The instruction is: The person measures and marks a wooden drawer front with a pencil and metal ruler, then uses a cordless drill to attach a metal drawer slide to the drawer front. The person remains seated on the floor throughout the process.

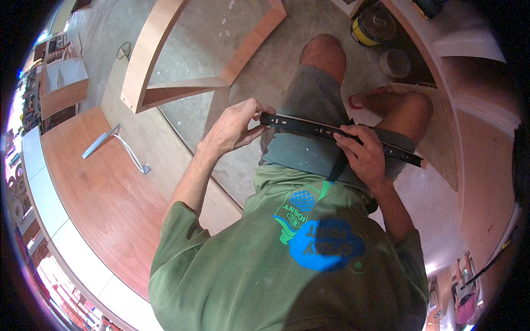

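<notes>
- Black metal drawer slide (pixel 337 133) lies across the person's lap, above the concrete floor (pixel 221 49).
- Left hand (pixel 234 127) pinches its left end; right hand (pixel 364 157) clamps mid-length.
- Looks stiff, light, slick; best gripped near both ends.

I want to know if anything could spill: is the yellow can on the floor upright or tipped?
Upright. The can stands on its base, its round dark top facing up toward the camera. Whether the lid is sealed, I cannot tell.
</notes>
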Action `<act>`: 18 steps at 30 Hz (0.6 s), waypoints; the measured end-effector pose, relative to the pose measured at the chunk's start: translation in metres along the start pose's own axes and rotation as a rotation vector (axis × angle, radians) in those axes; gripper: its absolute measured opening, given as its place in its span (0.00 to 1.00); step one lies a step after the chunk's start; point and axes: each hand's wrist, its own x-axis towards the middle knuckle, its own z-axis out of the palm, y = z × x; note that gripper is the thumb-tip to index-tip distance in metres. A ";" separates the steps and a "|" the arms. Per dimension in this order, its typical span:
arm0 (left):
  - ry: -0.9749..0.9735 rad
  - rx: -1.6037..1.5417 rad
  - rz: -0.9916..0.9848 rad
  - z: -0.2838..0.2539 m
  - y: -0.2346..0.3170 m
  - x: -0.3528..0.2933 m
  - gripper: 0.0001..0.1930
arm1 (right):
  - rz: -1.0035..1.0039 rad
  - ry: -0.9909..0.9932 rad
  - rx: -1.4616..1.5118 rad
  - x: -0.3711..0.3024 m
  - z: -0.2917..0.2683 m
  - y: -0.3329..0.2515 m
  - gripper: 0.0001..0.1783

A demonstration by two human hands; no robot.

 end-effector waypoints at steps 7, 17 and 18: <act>0.056 -0.016 0.004 0.011 -0.013 -0.010 0.21 | 0.012 0.023 0.029 0.004 -0.001 -0.003 0.12; 0.130 -0.043 -0.036 0.020 -0.010 -0.015 0.20 | -0.023 0.039 0.002 0.002 0.004 0.000 0.12; 0.136 -0.042 -0.044 0.021 -0.010 -0.015 0.20 | -0.027 0.037 0.000 0.002 0.004 0.000 0.12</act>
